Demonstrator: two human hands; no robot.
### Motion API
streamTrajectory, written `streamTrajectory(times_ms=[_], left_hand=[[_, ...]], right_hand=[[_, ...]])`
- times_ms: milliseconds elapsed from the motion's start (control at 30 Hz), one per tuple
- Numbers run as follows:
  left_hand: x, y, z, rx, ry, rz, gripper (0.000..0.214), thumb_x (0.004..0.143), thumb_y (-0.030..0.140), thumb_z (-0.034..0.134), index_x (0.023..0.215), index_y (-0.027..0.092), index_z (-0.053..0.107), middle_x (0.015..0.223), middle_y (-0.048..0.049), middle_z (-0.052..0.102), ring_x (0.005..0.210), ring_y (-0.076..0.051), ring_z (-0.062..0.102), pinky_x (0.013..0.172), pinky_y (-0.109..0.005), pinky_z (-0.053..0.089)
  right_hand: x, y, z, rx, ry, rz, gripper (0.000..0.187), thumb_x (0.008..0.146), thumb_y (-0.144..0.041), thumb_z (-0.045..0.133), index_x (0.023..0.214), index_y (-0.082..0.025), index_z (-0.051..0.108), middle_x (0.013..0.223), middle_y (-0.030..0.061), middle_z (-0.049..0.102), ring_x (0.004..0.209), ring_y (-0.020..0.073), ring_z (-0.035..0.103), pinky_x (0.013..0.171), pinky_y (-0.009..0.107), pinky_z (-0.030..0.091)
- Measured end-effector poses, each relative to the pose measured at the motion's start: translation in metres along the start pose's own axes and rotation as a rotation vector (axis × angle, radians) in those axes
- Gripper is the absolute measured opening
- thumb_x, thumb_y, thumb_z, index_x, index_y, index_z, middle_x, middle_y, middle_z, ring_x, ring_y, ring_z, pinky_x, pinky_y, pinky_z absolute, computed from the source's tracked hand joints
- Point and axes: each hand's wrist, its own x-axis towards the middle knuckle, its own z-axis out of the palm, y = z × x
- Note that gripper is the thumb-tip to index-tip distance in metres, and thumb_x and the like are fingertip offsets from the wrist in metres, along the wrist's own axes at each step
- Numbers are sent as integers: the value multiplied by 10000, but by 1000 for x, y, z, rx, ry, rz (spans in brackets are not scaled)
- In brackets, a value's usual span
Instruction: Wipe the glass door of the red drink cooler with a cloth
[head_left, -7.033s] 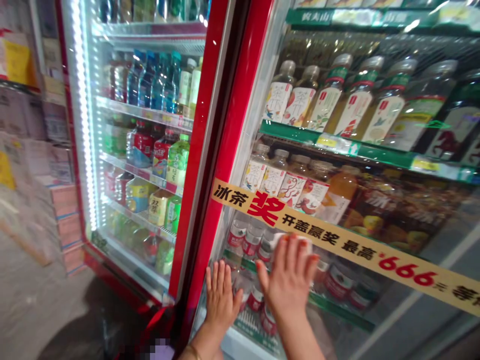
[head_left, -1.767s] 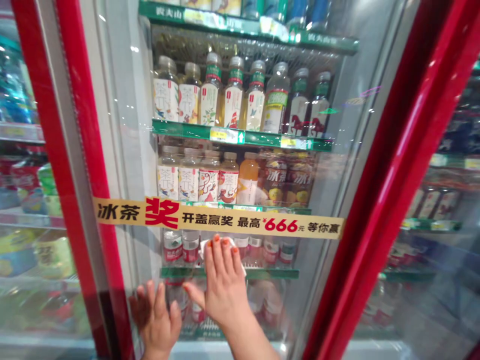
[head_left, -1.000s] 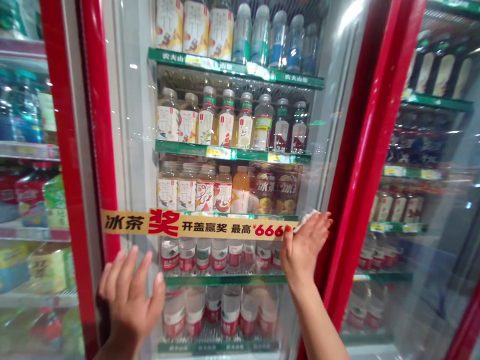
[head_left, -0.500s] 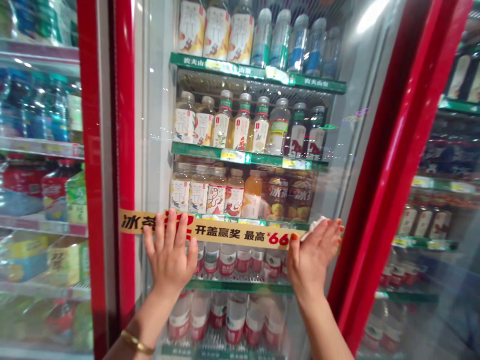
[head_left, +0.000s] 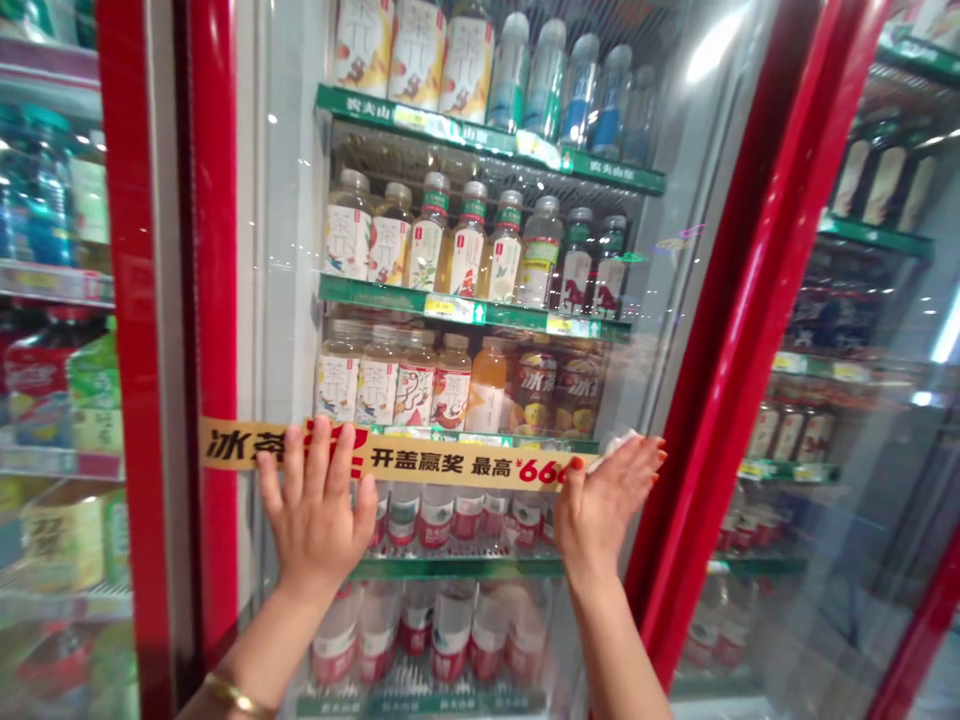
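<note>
A long yellow label strip with black and red characters runs across the glass door of a drinks fridge. My left hand lies over the strip's left part, palm toward the glass, fingers stretched and spread. It holds nothing. My right hand is on the strip's right end, fingers extended and slanting up to the right. A crumpled white tissue-like piece shows between its fingers and the glass, mostly hidden beneath them. The right hand covers the strip's far right end.
Behind the glass, several shelves carry bottled drinks, with green shelf edges. Red door frames stand left and right. Neighbouring fridges hold more drinks. A gold bracelet circles my left wrist.
My view has turned slightly right, so the fridge and both hands appear further left. Against the strip, both hands stay in nearly the same places.
</note>
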Motion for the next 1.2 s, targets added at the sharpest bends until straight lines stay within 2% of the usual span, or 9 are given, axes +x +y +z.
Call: streamTrajectory(times_ms=[167, 233, 367, 467, 667, 767, 900, 967, 1200], left_hand=[[0, -1, -1, 13, 19, 21, 811, 1049, 321, 592, 1763, 291, 210, 1845, -43, 201, 1744, -263, 102, 1435, -541, 27], [1, -1, -1, 18, 23, 34, 807, 1051, 324, 593, 1763, 276, 216, 1846, -45, 197, 1746, -250, 91, 1437, -518, 18], [2, 2, -1, 25, 35, 37, 782, 1059, 332, 577, 1758, 259, 233, 1846, -37, 197, 1747, -234, 78, 1438, -500, 8], [2, 2, 1, 34, 50, 29, 774, 1060, 337, 573, 1756, 267, 241, 1840, -33, 212, 1746, -235, 92, 1437, -513, 19], [1, -1, -1, 30, 42, 50, 786, 1057, 331, 588, 1757, 268, 236, 1831, -58, 237, 1744, -247, 107, 1435, -531, 34], [1, 0, -1, 28, 46, 42, 789, 1054, 326, 594, 1756, 272, 238, 1834, -54, 233, 1744, -241, 104, 1436, -521, 26], [1, 3, 0, 30, 38, 22, 789, 1049, 334, 596, 1754, 264, 248, 1838, -50, 226, 1746, -239, 100, 1439, -523, 22], [1, 3, 0, 36, 40, 24, 794, 1047, 331, 597, 1755, 265, 244, 1838, -49, 221, 1747, -242, 97, 1440, -529, 26], [0, 0, -1, 31, 27, 30, 770, 1067, 342, 562, 1758, 281, 227, 1837, -46, 213, 1747, -242, 87, 1436, -544, 25]], right_hand=[[-33, -79, 4, 67, -143, -479, 933, 1086, -643, 400, 1769, -87, 91, 1868, 147, 49, 1743, 330, 5, 1387, 561, 257], [-40, -79, 0, 79, -169, -642, 940, 1079, -666, 414, 1770, -99, 124, 1870, 121, 68, 1744, 300, 26, 1398, 493, 238], [-14, -20, -7, 51, -102, -180, 877, 1121, -513, 418, 1772, -121, -20, 1850, 231, 34, 1731, 404, 41, 1360, 691, 236], [1, -21, -3, 64, -41, 43, 834, 1139, -454, 346, 1759, -101, -85, 1830, 301, -16, 1717, 468, 12, 1308, 800, 217], [-35, -143, 10, 113, -152, -458, 928, 1094, -640, 395, 1771, -97, 69, 1865, 139, 110, 1745, 310, -12, 1402, 544, 198], [-33, -126, 7, 60, -178, -547, 926, 1093, -656, 393, 1776, -127, 59, 1870, 111, 110, 1746, 288, -6, 1405, 529, 174], [-6, -59, 4, -17, -85, -103, 873, 1132, -520, 356, 1758, -131, -112, 1855, 220, -17, 1735, 407, -8, 1332, 750, 217], [-1, -60, 6, 0, -43, 41, 849, 1138, -484, 334, 1753, -127, -130, 1846, 244, -51, 1729, 436, -17, 1307, 794, 221], [-37, -144, 13, 90, -153, -601, 887, 1073, -635, 505, 1782, -253, 135, 1864, 66, 172, 1745, 299, 41, 1410, 522, 123]])
